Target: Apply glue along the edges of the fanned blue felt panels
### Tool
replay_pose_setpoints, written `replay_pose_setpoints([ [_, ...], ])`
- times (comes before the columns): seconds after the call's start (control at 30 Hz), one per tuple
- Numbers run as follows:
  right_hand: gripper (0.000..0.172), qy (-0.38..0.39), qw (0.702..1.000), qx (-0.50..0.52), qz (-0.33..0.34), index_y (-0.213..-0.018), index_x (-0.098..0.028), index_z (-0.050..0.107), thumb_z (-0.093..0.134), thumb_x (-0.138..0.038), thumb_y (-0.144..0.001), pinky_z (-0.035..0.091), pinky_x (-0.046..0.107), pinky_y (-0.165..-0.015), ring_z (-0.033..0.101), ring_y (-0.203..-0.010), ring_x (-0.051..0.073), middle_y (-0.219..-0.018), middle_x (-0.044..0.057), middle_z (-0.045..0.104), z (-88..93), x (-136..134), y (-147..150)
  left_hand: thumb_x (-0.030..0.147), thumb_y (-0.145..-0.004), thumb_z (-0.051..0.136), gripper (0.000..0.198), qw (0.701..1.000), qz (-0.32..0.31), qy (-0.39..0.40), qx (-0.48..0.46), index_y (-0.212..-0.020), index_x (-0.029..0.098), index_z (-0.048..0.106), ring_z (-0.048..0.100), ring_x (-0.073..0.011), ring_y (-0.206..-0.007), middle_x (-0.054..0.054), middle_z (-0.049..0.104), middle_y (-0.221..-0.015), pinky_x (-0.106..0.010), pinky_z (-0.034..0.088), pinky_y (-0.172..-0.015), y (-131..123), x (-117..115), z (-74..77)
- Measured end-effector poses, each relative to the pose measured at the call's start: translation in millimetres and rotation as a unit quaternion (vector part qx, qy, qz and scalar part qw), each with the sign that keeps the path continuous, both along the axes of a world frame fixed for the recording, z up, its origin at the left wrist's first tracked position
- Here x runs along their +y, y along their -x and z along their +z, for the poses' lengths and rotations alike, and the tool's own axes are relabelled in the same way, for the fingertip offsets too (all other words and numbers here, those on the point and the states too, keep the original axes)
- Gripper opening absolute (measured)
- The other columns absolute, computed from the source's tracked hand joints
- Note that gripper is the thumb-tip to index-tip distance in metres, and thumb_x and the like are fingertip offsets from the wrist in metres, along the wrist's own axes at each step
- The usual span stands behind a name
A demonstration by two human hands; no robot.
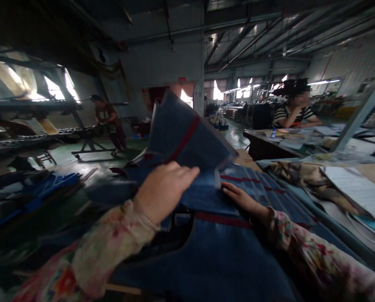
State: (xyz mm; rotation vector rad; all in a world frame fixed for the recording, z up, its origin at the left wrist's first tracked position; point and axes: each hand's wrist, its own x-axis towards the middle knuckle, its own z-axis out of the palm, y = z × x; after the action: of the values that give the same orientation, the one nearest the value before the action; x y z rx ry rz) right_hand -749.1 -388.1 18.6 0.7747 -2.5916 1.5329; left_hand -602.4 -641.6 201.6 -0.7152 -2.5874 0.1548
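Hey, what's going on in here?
Someone in flowery sleeves has both hands at a blue piece with a dark red stripe. It's tilted up over other blue pieces. The left hand is at its lower part, and the right hand has its fingers by the near corner; blur hides how firm either grip is. Behind, a person in stripes is at a table, and another person stands farther off.

A factory workshop is showing here: steel roof beams point(253, 40) are spanning overhead, strip lights point(325, 82) are hanging above distant workstations point(234, 107), a wheeled trolley point(91, 144) is standing on the green floor point(133, 147), and blue panels point(253, 182) and patterned brown cloth point(313, 180) are lying in piles.
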Motion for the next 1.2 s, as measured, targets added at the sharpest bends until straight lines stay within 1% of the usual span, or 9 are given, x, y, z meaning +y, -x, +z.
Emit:
replay_pose_setpoints([
  [0.17, 0.057, 0.077, 0.988, -0.123, -0.045, -0.118, -0.012, 0.051, 0.012, -0.045, -0.094, 0.051, 0.039, -0.079, 0.064, -0.094, 0.022, -0.101, 0.017, 0.066, 28.0, 46, 0, 0.013, -0.088, 0.043, 0.033, 0.975, -0.128, 0.091, -0.159, -0.120, 0.020, 0.050, 0.055, -0.0184, -0.085, -0.003, 0.065, -0.093, -0.030, 0.043, -0.065, -38, 43, -93.6],
  [0.3, 0.056, 0.117, 0.960, -0.249, -0.044, -0.112, -0.011, 0.053, 0.022, -0.052, -0.092, 0.052, 0.038, -0.076, 0.066, -0.083, 0.021, -0.096, 0.017, 0.067, 33.3, 66, -14, 0.015, -0.088, 0.046, 0.032, 0.970, -0.157, 0.087, -0.165, -0.119, 0.021, 0.049, 0.055, -0.0173, -0.089, -0.001, 0.065, -0.103, -0.031, 0.041, -0.068, -42, 40, -127.5],
  [0.47, 0.046, 0.099, 0.962, -0.246, -0.064, -0.123, -0.014, 0.044, 0.052, -0.036, -0.084, 0.052, 0.027, -0.063, 0.063, -0.070, 0.015, -0.086, 0.008, 0.066, 30.7, 41, -25, 0.017, -0.089, 0.046, 0.030, 0.973, -0.165, 0.077, -0.145, -0.119, 0.023, 0.049, 0.055, -0.0159, -0.093, -0.002, 0.063, -0.111, -0.031, 0.039, -0.071, -46, 35, -130.5],
  [0.6, 0.054, 0.049, 0.979, -0.174, -0.090, -0.127, -0.016, 0.040, 0.057, -0.017, -0.075, 0.040, 0.019, -0.043, 0.050, -0.048, 0.008, -0.061, -0.004, 0.055, 27.8, 23, -21, 0.017, -0.090, 0.045, 0.030, 0.974, -0.165, 0.081, -0.130, -0.119, 0.023, 0.048, 0.055, -0.0159, -0.093, -0.001, 0.062, -0.113, -0.031, 0.038, -0.071, -51, 34, -128.1],
  [0.7, 0.060, 0.026, 0.987, -0.139, -0.073, -0.129, -0.016, 0.038, 0.052, -0.011, -0.071, 0.035, 0.018, -0.041, 0.043, -0.044, 0.007, -0.056, -0.007, 0.048, 23.2, 27, -20, 0.019, -0.091, 0.041, 0.030, 0.978, -0.161, 0.077, -0.107, -0.121, 0.024, 0.047, 0.054, -0.0163, -0.095, -0.001, 0.061, -0.115, -0.032, 0.038, -0.072, -61, 32, -118.3],
  [0.87, 0.054, -0.123, 0.991, -0.029, -0.034, -0.123, -0.018, 0.049, 0.045, -0.015, -0.070, 0.047, 0.027, -0.060, 0.058, -0.064, 0.014, -0.084, 0.003, 0.064, 13.4, 45, -29, 0.021, -0.093, 0.035, 0.031, 0.978, -0.156, 0.055, -0.127, -0.122, 0.023, 0.046, 0.054, -0.0168, -0.098, -0.003, 0.061, -0.117, -0.031, 0.040, -0.074, -83, 36, -109.3],
  [1.0, 0.047, -0.314, 0.945, 0.065, -0.061, -0.121, -0.020, 0.054, 0.046, -0.023, -0.075, 0.049, 0.035, -0.072, 0.063, -0.078, 0.023, -0.089, 0.008, 0.066, 17.9, 46, -36, 0.044, -0.085, 0.050, 0.040, 0.954, -0.159, 0.009, -0.255, -0.119, 0.023, 0.051, 0.057, -0.0197, -0.097, -0.006, 0.062, -0.114, -0.030, 0.044, -0.075, -81, 38, -118.0],
  [1.13, 0.041, -0.302, 0.917, 0.254, -0.062, -0.119, -0.016, 0.055, 0.042, -0.034, -0.084, 0.043, 0.041, -0.093, 0.056, -0.103, 0.027, -0.113, 0.014, 0.059, 15.9, 32, -40, 0.042, -0.085, 0.050, 0.040, 0.908, -0.201, -0.107, -0.352, -0.119, 0.021, 0.053, 0.057, -0.0165, -0.105, -0.004, 0.062, -0.116, -0.024, 0.042, -0.090, -53, 13, -114.6],
  [1.2, 0.042, -0.273, 0.919, 0.281, -0.032, -0.120, -0.017, 0.055, 0.038, -0.038, -0.088, 0.041, 0.041, -0.097, 0.053, -0.109, 0.026, -0.120, 0.014, 0.055, 5.0, 25, -39, 0.035, -0.087, 0.047, 0.035, 0.911, -0.151, -0.151, -0.353, -0.119, 0.022, 0.054, 0.056, -0.0158, -0.107, -0.004, 0.062, -0.116, -0.024, 0.040, -0.093, -36, -15, -113.4],
])
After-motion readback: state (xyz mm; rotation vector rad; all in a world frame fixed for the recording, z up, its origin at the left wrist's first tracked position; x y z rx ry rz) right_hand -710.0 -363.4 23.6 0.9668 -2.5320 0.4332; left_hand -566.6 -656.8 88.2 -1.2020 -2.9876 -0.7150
